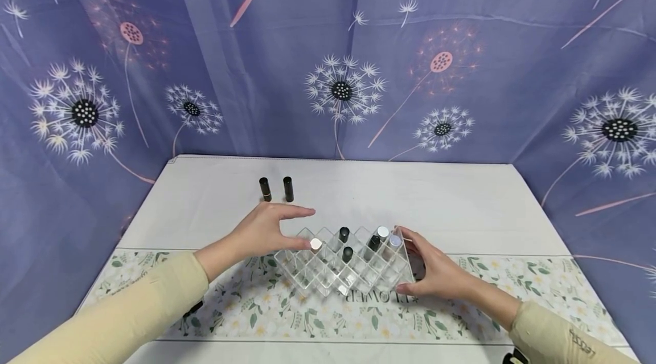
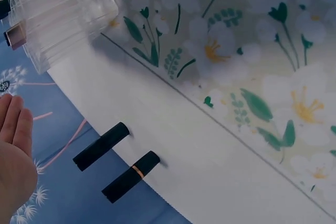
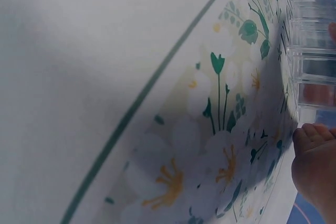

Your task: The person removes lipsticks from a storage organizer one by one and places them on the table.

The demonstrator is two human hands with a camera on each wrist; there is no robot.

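A clear plastic lipstick organizer with diamond-shaped compartments sits on the table's floral strip. It holds several lipsticks, among them a black-capped lipstick and a silver-capped lipstick. My right hand grips the organizer's right end, thumb at the near corner and fingers at the far one. My left hand is over the organizer's left end, fingers straight and thumb apart, the thumb tip beside a pale-capped lipstick. Beyond that hand stand a black lipstick with a gold band and a plain black lipstick.
The white table carries a floral printed strip across its near part. A purple curtain with dandelion prints encloses the back and both sides.
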